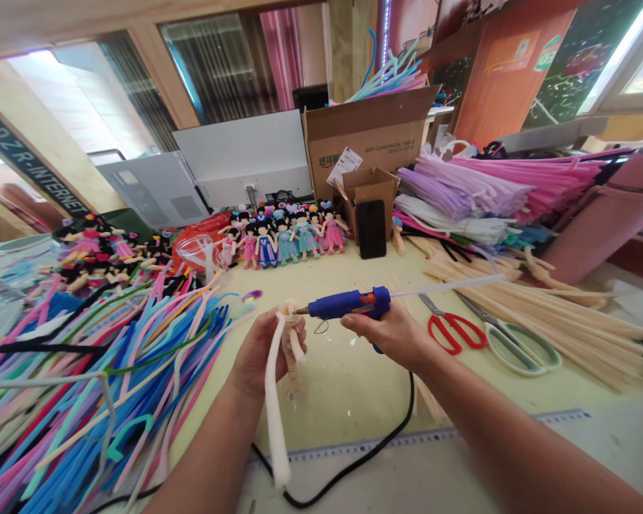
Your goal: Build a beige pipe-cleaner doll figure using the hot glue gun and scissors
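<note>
My left hand (262,350) is closed round a small beige pipe-cleaner figure (293,335) and a white fuzzy pipe cleaner (275,414) that hangs down from it. My right hand (391,332) grips a blue hot glue gun (351,305) held level, its nozzle tip touching the top of the figure. A white glue stick juts out of the gun's back to the right. The gun's black cord (364,450) loops down over the yellow table (348,385).
A heap of coloured pipe cleaners (86,371) covers the left. Finished little dolls (283,239) stand at the back beside a black phone (371,228) and cardboard boxes (369,139). Red scissors (453,330), pale green scissors (514,346), beige and pink pipe-cleaner bundles (514,185) lie right. A ruler (434,437) runs along the front.
</note>
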Available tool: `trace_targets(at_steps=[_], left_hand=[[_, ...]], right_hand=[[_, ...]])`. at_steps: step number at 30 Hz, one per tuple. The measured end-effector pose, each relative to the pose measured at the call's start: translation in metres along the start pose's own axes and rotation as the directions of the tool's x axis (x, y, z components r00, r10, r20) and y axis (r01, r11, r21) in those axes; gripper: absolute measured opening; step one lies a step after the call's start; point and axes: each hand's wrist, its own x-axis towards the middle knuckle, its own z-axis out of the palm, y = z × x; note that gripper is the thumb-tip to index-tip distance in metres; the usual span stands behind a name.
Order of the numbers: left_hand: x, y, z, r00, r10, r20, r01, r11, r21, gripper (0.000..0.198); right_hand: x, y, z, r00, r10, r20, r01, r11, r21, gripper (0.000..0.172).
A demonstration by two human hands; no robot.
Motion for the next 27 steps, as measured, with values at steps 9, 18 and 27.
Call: trace_targets(at_steps=[9,18,27], left_hand=[[-0.001,0.0025,0.003,1.0,-0.02,0.002,0.02,1.0,-0.006,0.019],[-0.0054,0.0039,0.0071,0.999,-0.014,0.05,0.017,0.998,-0.057,0.02],[-0.0048,0.0015,0.0024,0.996,-0.041,0.079,0.047,0.996,-0.079,0.019]], right_hand=[[-0.0012,-0.0024,-0.0031,0.998,0.034,-0.047,-0.033,0.999,0.024,0.03],[-0.0022,-0.0028,-0.0048,0.992,0.122,0.028,-0.125,0.985,0.122,0.037],[-0.0018,-0.0019,-0.003,0.99,0.122,0.068,-0.131,0.979,0.157,0.04]])
